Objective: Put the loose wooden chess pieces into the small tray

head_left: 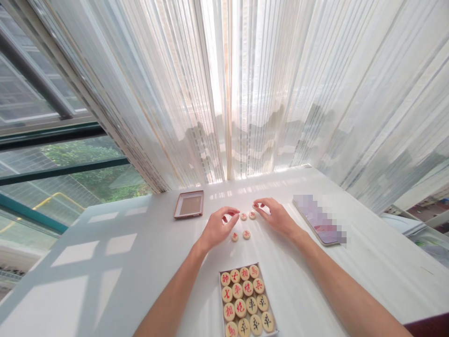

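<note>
On the white table (105, 262) lie round wooden chess discs with red characters. My left hand (218, 227) curls its fingers over a disc at its fingertips, beside two discs (247, 216) set in a row. My right hand (275, 214) pinches another disc (256, 205) at the right end of that row. Two more discs (240, 235) lie just in front of my hands. Near the table's front edge, a shallow box (247, 302) holds several discs in rows, with red and black characters.
A small brown-framed tray or lid (189, 204) rests at the back left of the table. A phone (319, 219) lies to the right of my right hand. Sheer white curtains (245, 89) hang behind the table, with a window (52, 154) on the left.
</note>
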Motion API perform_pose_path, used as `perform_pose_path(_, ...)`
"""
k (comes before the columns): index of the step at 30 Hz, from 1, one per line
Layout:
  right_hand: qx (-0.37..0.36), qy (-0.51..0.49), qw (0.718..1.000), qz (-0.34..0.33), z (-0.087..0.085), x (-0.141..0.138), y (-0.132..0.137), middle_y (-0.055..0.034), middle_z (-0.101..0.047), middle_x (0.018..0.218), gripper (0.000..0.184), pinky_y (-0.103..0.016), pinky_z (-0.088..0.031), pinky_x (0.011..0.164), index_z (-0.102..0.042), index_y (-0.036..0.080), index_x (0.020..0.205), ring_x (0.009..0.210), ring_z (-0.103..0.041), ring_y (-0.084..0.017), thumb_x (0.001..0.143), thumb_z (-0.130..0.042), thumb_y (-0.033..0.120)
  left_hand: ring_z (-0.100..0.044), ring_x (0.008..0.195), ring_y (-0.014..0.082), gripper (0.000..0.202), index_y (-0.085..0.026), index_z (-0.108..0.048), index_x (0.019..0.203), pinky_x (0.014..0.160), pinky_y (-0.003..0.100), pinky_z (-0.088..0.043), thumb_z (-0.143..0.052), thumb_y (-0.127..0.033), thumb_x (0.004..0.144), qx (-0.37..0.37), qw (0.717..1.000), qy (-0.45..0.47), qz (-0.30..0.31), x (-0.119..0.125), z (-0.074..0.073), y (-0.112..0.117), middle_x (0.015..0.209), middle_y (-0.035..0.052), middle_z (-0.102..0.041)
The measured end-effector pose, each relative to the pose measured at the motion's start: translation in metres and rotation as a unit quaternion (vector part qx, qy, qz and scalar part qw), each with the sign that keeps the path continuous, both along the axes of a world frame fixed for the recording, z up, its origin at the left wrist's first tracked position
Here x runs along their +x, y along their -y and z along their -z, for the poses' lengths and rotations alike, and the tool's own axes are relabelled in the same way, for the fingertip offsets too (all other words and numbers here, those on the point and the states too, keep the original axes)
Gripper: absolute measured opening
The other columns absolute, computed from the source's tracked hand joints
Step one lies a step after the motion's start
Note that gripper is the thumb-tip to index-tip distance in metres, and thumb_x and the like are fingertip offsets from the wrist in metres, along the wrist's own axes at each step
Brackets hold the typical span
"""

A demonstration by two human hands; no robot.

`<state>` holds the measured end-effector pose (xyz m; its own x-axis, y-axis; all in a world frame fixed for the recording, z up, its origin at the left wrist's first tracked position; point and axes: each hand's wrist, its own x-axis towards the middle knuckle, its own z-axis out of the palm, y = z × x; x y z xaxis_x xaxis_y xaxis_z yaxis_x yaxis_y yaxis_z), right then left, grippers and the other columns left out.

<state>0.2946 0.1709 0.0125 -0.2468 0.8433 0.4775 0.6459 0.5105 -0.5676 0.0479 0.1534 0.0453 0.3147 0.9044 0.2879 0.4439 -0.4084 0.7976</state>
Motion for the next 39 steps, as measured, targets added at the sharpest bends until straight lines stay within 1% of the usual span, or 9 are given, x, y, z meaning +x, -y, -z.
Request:
perform_pose_path(4,0.013,-0.076,0.995,-0.069,-0.013,-0.021,0.025,-0.0072,-0.071,0.109,0.017,-0.034,-0.055,0.070,-0.062,0.026,0.113,0.094,-0.068,-0.022,0.097,-0.057,0.029,-0.073,0.092,0.0218,0.030,-0.019,-0.067,0.106,0.076,0.031,-0.057,-0.059,-0.045,0.094,-0.099,0.990,0.095,-0.021,-0.014,0.007,0.031,0.102,0.0092,-0.076)
perform_pose_path(6,0.011,-0.089,0.990,-0.105,-0.016,-0.034,0.038,-0.0066,-0.072,0.107,0.016,-0.035,-0.057,0.074,-0.061,0.027,0.112,0.096,-0.068,-0.023,0.096,-0.059,0.028,-0.074,0.090,0.0227,0.035,-0.017,-0.063,0.110,0.070,0.030,-0.056,-0.060,-0.048,0.093,-0.140,0.979,0.141,-0.032,-0.018,0.013,0.043,0.101,0.0112,-0.076)
perform_pose_path(9,0.022,-0.090,0.980,-0.175,-0.017,-0.050,0.054,-0.0065,-0.072,0.108,0.016,-0.036,-0.059,0.077,-0.060,0.027,0.112,0.097,-0.068,-0.022,0.096,-0.058,0.023,-0.075,0.088,0.0239,0.040,-0.016,-0.060,0.112,0.066,0.029,-0.056,-0.063,-0.050,0.091,-0.172,0.967,0.189,-0.015,-0.018,0.020,0.055,0.095,0.0126,-0.077)
perform_pose_path(14,0.043,-0.090,0.968,-0.230,-0.021,-0.063,0.069,-0.0082,-0.071,0.112,0.026,-0.039,-0.060,0.087,-0.061,0.027,0.117,0.104,-0.068,-0.023,0.095,-0.055,0.014,-0.076,0.075,0.0248,0.039,-0.017,-0.063,0.097,0.056,0.027,-0.053,-0.073,-0.051,0.082,-0.202,0.958,0.200,-0.046,-0.013,0.018,0.067,0.077,0.0087,-0.077)
perform_pose_path(16,0.045,-0.091,0.967,-0.233,-0.022,-0.064,0.071,-0.0084,-0.071,0.114,0.032,-0.040,-0.060,0.091,-0.060,0.028,0.122,0.107,-0.068,-0.023,0.094,-0.056,0.014,-0.075,0.076,0.0244,0.037,-0.018,-0.063,0.098,0.058,0.027,-0.054,-0.074,-0.050,0.082,-0.199,0.958,0.204,-0.045,-0.012,0.016,0.070,0.078,0.0078,-0.077)
perform_pose_path(18,0.038,-0.097,0.969,-0.222,-0.021,-0.065,0.072,-0.0087,-0.070,0.114,0.032,-0.040,-0.061,0.088,-0.059,0.028,0.124,0.106,-0.068,-0.023,0.094,-0.057,0.016,-0.075,0.079,0.0238,0.035,-0.018,-0.063,0.100,0.060,0.028,-0.054,-0.072,-0.048,0.084,-0.195,0.957,0.210,-0.037,-0.012,0.015,0.072,0.082,0.0075,-0.078)
perform_pose_path(25,-0.016,-0.120,0.975,-0.185,-0.014,-0.066,0.072,-0.0064,-0.071,0.104,0.023,-0.037,-0.060,0.080,-0.064,0.028,0.115,0.092,-0.068,-0.022,0.093,-0.064,0.023,-0.075,0.085,0.0223,0.026,-0.021,-0.056,0.103,0.073,0.031,-0.056,-0.065,-0.042,0.092,-0.166,0.964,0.210,-0.004,-0.014,0.013,0.074,0.081,0.0062,-0.079)
perform_pose_path(31,-0.030,-0.124,0.978,-0.166,-0.016,-0.065,0.072,-0.0057,-0.073,0.100,0.024,-0.037,-0.059,0.078,-0.065,0.029,0.117,0.090,-0.069,-0.022,0.093,-0.064,0.026,-0.074,0.089,0.0225,0.028,-0.019,-0.056,0.112,0.080,0.034,-0.056,-0.061,-0.041,0.094,-0.151,0.966,0.207,0.032,-0.019,0.014,0.072,0.097,0.0105,-0.077)
perform_pose_path(39,-0.041,-0.139,0.978,-0.149,-0.023,-0.065,0.075,-0.0045,-0.075,0.097,0.021,-0.034,-0.059,0.074,-0.068,0.027,0.113,0.081,-0.069,-0.020,0.092,-0.066,0.031,-0.073,0.098,0.0235,0.027,-0.019,-0.056,0.115,0.088,0.035,-0.056,-0.063,-0.035,0.094,-0.126,0.973,0.188,0.050,-0.022,0.010,0.072,0.100,0.0101,-0.075)
